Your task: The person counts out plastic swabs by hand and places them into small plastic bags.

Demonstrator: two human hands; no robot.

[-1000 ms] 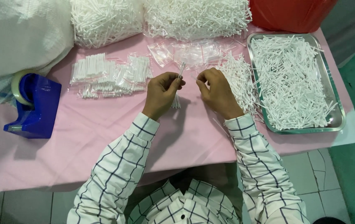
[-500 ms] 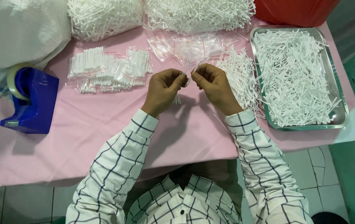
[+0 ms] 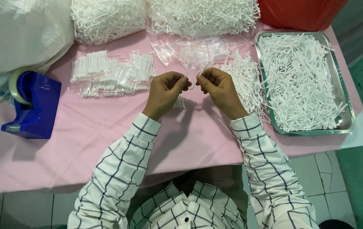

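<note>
Pink tabletop (image 3: pixel 84 140): both hands' fingers (image 3: pixel 181 82) pinch one small clear bag (image 3: pixel 195 72); swab tray (image 3: pixel 346 123) right.

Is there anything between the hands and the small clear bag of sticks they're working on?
Nothing visible: both the left hand and right hand already pinch the small clear bag above the pink table.

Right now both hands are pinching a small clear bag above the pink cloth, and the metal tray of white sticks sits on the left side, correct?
Not quite: the head view shows the metal tray of white sticks on the person's right side. The rest holds.
</note>
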